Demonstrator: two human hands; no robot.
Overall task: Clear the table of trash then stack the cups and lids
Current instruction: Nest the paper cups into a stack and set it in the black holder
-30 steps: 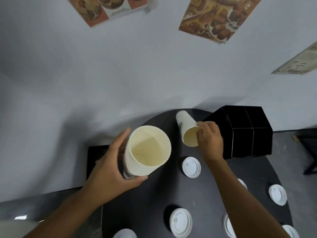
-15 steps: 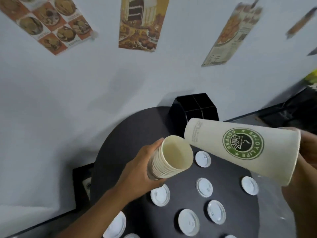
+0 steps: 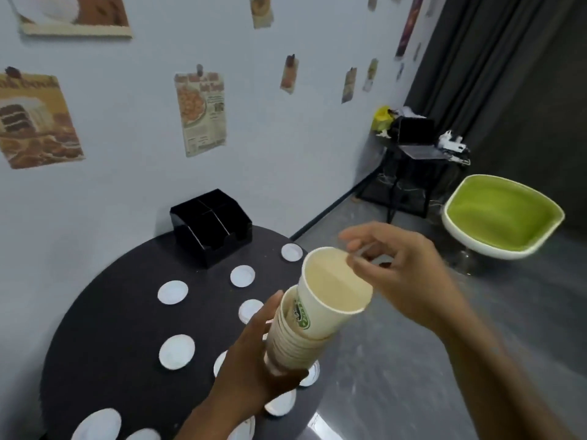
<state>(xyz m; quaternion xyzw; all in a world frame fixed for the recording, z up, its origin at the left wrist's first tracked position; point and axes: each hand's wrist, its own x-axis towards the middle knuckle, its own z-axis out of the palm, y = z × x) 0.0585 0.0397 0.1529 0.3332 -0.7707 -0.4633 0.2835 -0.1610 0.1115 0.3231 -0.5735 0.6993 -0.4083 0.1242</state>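
Cup-stacking step: left hand (image 3: pixel 254 360) grips stack (image 3: pixel 286 344), right hand (image 3: pixel 394 274) loose at top cup (image 3: pixel 330 290) rim; next, seat it, then gather lids (image 3: pixel 173 292) off desk (image 3: pixel 111 328).

Pale wall (image 3: pixel 133 173) hung with posters (image 3: pixel 201 114), grey floor (image 3: pixel 397 360), green chair (image 3: pixel 502 214).

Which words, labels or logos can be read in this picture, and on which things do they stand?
Top cup: a green round logo, half hidden inside the cup stack; its letters cannot be read.
Newspaper-style poster: headline and columns of print, all too blurred to read.
Cake poster: a line of lettering at the top, blurred, not legible.
Smaller wall posters: too small to read.
White lids: no legible marking.
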